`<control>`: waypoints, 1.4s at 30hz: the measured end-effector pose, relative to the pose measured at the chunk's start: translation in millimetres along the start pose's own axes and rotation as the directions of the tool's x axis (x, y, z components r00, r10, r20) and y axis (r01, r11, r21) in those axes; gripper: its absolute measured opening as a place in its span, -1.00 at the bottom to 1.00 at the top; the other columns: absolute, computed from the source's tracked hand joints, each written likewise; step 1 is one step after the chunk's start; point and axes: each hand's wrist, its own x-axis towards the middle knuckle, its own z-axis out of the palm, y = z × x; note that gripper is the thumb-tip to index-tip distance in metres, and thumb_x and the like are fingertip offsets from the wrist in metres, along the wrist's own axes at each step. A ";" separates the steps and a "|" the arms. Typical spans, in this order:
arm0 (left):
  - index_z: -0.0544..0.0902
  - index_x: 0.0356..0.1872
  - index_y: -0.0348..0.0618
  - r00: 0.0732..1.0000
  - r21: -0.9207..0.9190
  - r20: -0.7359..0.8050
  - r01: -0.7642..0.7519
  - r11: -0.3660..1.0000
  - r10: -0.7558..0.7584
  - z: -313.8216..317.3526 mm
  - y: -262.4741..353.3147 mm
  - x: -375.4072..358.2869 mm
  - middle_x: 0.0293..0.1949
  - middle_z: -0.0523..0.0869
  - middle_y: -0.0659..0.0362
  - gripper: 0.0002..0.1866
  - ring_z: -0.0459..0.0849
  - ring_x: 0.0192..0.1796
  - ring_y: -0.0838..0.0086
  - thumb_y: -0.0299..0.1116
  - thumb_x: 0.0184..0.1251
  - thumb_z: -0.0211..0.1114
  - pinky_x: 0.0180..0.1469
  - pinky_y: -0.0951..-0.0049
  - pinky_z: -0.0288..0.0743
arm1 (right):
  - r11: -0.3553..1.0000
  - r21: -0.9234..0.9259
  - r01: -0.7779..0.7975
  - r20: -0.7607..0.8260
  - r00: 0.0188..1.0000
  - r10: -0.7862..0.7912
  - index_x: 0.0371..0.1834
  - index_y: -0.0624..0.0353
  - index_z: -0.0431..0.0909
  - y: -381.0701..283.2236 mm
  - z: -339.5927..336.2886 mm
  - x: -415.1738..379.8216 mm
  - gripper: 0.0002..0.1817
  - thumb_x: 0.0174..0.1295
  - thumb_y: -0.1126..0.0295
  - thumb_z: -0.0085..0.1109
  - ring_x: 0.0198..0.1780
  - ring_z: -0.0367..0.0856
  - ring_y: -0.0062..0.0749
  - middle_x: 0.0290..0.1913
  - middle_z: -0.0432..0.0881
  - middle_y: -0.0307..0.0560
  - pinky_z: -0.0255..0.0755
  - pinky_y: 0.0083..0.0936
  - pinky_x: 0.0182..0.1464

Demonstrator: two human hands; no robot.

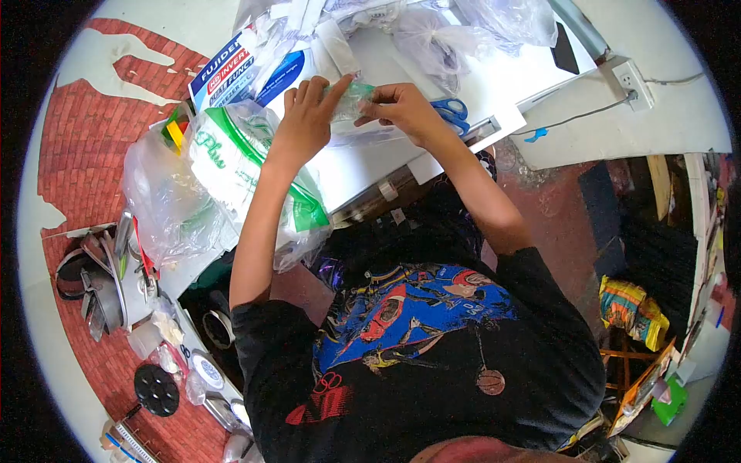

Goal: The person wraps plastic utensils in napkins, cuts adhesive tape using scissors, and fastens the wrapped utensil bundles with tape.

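The person in the black T-shirt (432, 339) has both hands out over the white table (363, 166), and a crinkly, clear plastic packet (349, 108) with a greenish tint sits right between them, close to the fingertips. Take that packet as the centre of a dial, with twelve pointing away from the person's chest.

The left hand (311, 112) is at nine o'clock, half open, its fingers somewhat spread and the index finger stretched over to the packet's far edge. Its thumb is out of sight from here, so I can't tell whether it has a real grip. The right hand (395, 108) comes in from three o'clock with fingers bent, thumb and forefinger closed together on the packet's near-side edge at that end.

Just beyond the right hand, also at three, lie blue-handled scissors (455, 114), partly hidden by it. Knotted clear bags (436, 42) are heaped at two o'clock, with a dark phone (565, 50) well apart, between two and three. A blue-and-white printed box (224, 69) stands between nine and ten, and a white bag with green lettering (220, 154) slumps at eight, near the left forearm.
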 end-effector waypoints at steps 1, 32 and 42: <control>0.29 0.46 0.05 1.000 0.048 0.016 -0.014 0.999 0.013 0.1 -2.3 -0.8 -0.01 0.46 0.08 -0.17 0.44 0.05 0.23 -0.66 0.04 0.18 0.12 0.22 0.26 | 1.000 -0.003 -0.004 0.003 1.000 0.004 -0.27 0.25 0.66 2.4 1.3 -0.1 -0.78 0.26 0.29 0.37 -0.23 0.74 -0.54 -0.35 0.72 -0.15 0.29 -0.68 -0.29; 0.55 0.23 0.27 0.979 0.072 0.073 -0.197 0.978 0.192 13.5 -34.6 -12.0 0.17 0.45 0.06 -0.38 0.43 0.13 0.22 -0.63 0.16 0.15 0.06 0.25 0.26 | 0.995 0.065 -0.071 -0.203 0.976 0.083 -0.21 0.08 0.68 -1.2 -8.4 -9.6 -0.84 0.29 0.25 0.30 -0.06 0.67 -0.54 -0.19 0.74 -0.25 0.39 -0.51 -0.07; 0.48 0.32 0.12 0.968 0.214 0.244 -0.106 0.971 0.052 23.3 -54.3 -17.4 0.26 0.40 0.02 -0.38 0.37 0.24 0.19 -0.52 0.15 0.20 0.19 0.18 0.26 | 0.976 0.196 0.096 -0.344 0.939 -0.023 -0.34 0.09 0.51 -15.6 -49.5 -29.0 -0.87 0.41 0.38 0.10 0.01 0.73 -0.36 -0.05 0.73 -0.01 0.45 -0.66 -0.22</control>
